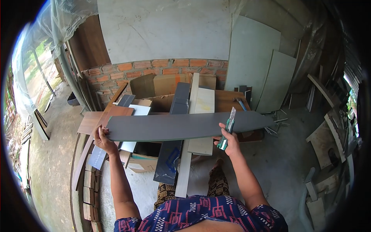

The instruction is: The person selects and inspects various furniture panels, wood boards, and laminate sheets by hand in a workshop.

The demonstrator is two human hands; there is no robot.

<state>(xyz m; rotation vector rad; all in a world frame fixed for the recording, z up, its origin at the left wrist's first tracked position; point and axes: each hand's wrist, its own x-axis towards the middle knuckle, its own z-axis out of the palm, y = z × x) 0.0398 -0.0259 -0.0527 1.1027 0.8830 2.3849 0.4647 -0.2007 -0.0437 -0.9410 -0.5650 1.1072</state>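
A long dark grey board (pixel 166 125) lies level across the view in front of me, above a stack of planks. My left hand (pixel 103 139) is closed on its left end, with the fingers curled over the near corner. At the near edge toward the right, my right hand (pixel 231 144) grips a green utility knife (pixel 228 129), its blade out and pointing away from me. The right fingers are right at the board's edge, and the knife overlaps the board in this view. Under the board run a dark plank (pixel 168 162) and a pale narrow plank (pixel 183 176).
Cardboard boxes (pixel 166 83) stand behind the planks by a low brick wall (pixel 158 65). A hammer (pixel 241 103) rests on a brown panel (pixel 226 98). Large sheets (pixel 253 54) lean at the back right. Scrap pieces (pixel 322 139) lie on the right, stacked bricks (pixel 89 195) at the lower left.
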